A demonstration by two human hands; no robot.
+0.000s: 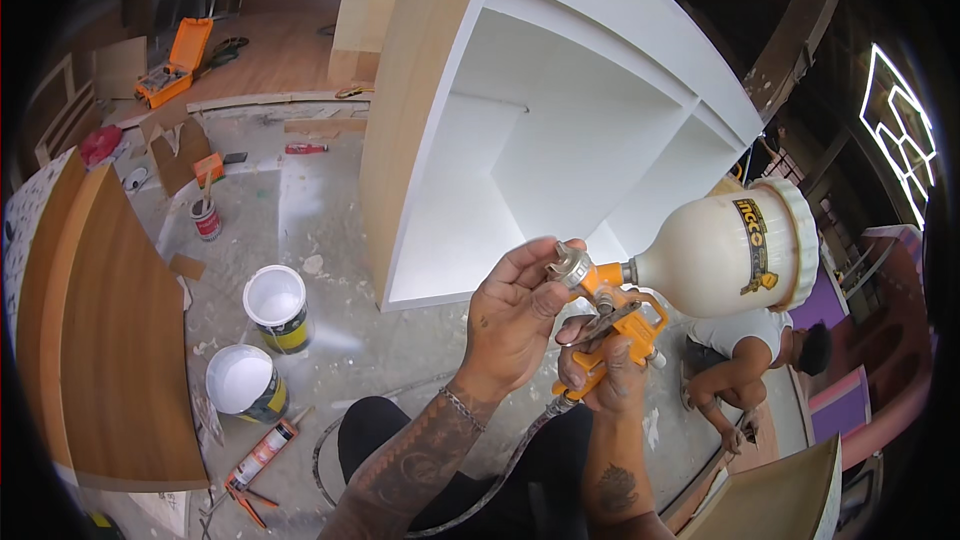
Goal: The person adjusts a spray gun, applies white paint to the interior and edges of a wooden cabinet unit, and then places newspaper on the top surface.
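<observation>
An orange paint spray gun (612, 328) with a large whitish paint cup (705, 250) is held in front of me, tilted so the cup points to the right. My right hand (610, 372) wraps round its handle, fingers by the metal trigger. With my left hand (515, 315) I grip the silver nozzle cap (572, 266) at the gun's front, thumb and fingers around it. A hose (520, 450) runs from the bottom of the handle down past my legs. Beyond the gun stands a white-painted cabinet (470, 170) with a bare wood side.
Two paint buckets (276, 292) stand on the floor at left, near a caulking gun (262, 455). A small paint can (206, 220) with a brush sits farther back. Curved wooden panels (120, 340) flank the left. A crouching co-worker (745, 350) is at right. An orange toolbox (172, 75) lies open behind.
</observation>
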